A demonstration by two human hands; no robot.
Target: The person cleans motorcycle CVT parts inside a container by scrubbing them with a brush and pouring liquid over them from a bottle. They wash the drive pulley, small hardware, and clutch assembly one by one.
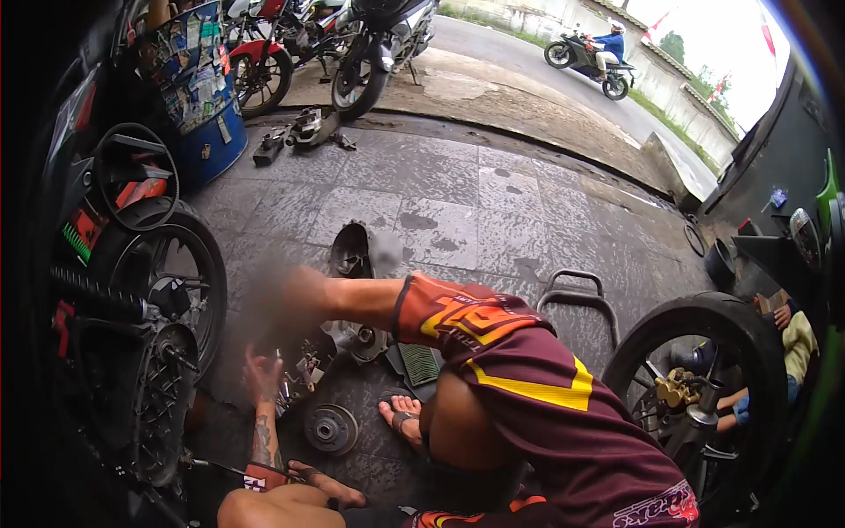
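Tiled floor (440,229): metal drum (332,429) lies face-up, axis vertical, near left hand (261,377).

parked bikes (361,70) and metal parts (332,429) mark a motorcycle workshop.

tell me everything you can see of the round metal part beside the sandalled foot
The round metal part looks like dull grey metal: a shallow drum with a paler rim, concentric rings and a smaller central hub. It appears to lie hub side up on the tiled floor, beside the sandalled foot with a gap between. Nothing rests on it; finer detail is unclear.
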